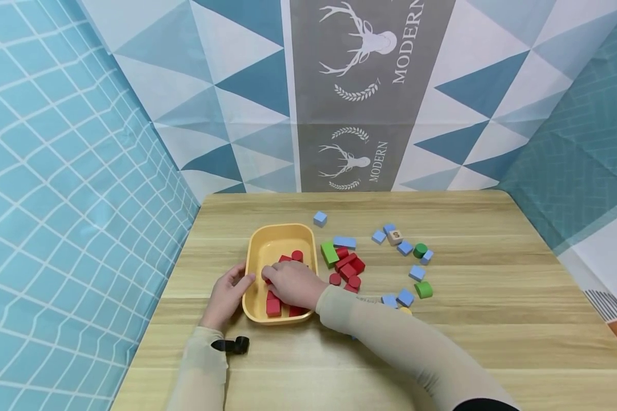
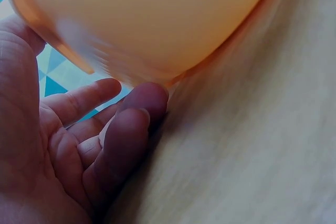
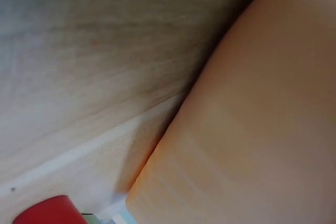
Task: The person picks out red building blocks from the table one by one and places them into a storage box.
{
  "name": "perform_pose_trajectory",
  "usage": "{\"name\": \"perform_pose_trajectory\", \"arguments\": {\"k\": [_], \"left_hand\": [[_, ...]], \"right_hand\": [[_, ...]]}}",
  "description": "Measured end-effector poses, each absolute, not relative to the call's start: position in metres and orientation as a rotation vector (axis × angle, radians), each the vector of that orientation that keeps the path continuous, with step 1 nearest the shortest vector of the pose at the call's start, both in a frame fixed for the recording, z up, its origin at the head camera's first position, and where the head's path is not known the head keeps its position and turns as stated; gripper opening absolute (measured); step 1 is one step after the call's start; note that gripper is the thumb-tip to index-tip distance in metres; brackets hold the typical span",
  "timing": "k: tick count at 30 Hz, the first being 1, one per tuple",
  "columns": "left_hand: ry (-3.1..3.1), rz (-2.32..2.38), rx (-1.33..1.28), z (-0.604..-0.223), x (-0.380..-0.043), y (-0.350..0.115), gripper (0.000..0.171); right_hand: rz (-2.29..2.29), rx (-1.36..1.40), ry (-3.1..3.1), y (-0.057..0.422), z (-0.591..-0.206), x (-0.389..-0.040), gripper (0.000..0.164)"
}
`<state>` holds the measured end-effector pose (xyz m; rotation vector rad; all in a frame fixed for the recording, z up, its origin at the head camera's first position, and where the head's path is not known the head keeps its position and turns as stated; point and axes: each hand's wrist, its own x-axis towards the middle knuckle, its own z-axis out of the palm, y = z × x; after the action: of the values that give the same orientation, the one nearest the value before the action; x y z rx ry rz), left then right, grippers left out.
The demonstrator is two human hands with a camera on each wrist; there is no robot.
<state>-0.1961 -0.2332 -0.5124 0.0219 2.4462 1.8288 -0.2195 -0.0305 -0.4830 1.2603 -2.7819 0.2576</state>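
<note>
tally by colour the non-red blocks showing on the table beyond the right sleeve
Blue blocks: 9
Green blocks, light and dark: 3
Bare-wood block with an S: 1
Yellow block, partly hidden by the right sleeve: 1
Total: 14

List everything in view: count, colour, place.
Table: 1, tan, centre
Tray: 1, yellow-orange, table's left half
Red blocks: several, red, inside tray and right of it
Blue blocks: at least nine, blue, right of tray
Green blocks: 3, green, right of tray
Letter block: 1, beige, among blue blocks
Yellow piece: 1, yellow, right of tray, partly hidden
Wall sheets: several, blue, white, grey, around table
Strap: 1, black, lower left
Dark item: 1, black, bottom edge
Sleeves: 2, beige, lower picture
Left hand: 1, tray's left rim
Right hand: 1, over tray
</note>
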Motion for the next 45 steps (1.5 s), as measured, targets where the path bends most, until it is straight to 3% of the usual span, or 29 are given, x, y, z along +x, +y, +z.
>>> {"name": "perform_pose_trajectory", "arguments": {"k": [16, 25, 37, 45], "left_hand": [[2.487, 1.854, 0.06, -0.526, -0.197, -0.236, 0.053], [2.466, 1.852, 0.024, -0.524, -0.198, -0.234, 0.057], [2.469, 1.846, 0.066, -0.522, -0.201, -0.235, 0.055], [2.466, 1.85, 0.063, -0.524, -0.2, -0.236, 0.054]], "right_hand": [[0.531, 1.196, -2.593, -0.025, -0.482, -0.221, 0.009], [0.819, 1.037, -2.651, 0.017, -0.47, -0.221, 0.006], [0.453, 0.956, -2.812, 0.111, -0.455, -0.222, 0.013], [0.263, 1.005, -2.969, 0.137, -0.466, -0.207, 0.024]]}}
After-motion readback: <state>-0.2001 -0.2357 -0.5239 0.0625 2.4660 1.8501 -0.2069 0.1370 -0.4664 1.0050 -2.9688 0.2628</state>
